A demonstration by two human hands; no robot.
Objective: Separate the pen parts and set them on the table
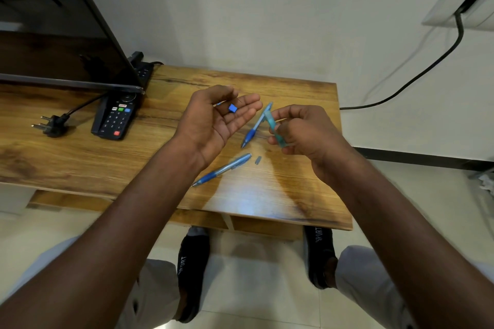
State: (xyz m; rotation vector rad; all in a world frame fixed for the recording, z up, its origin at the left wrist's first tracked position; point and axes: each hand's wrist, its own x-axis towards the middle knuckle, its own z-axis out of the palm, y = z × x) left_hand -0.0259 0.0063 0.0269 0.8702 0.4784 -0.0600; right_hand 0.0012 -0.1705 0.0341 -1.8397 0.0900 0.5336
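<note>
My left hand (213,117) is held palm up over the wooden table (80,157), fingers relaxed. A small blue pen piece (232,108) lies on its fingers, and a thin part shows by the thumb. My right hand (302,133) grips a translucent teal pen barrel (275,129), fingers curled round it. Below the hands, two blue pens lie on the table: one (255,127) between the hands, another (222,169) nearer the front edge. Next to the nearer pen lies a small blue-grey piece (257,160).
A TV screen (53,35) stands at the back left, with a black remote (115,117) and a loose black plug (52,124) in front of it. A power strip (143,67) sits behind. A cable (427,67) runs to a wall socket at right. My feet (192,275) are under the table edge.
</note>
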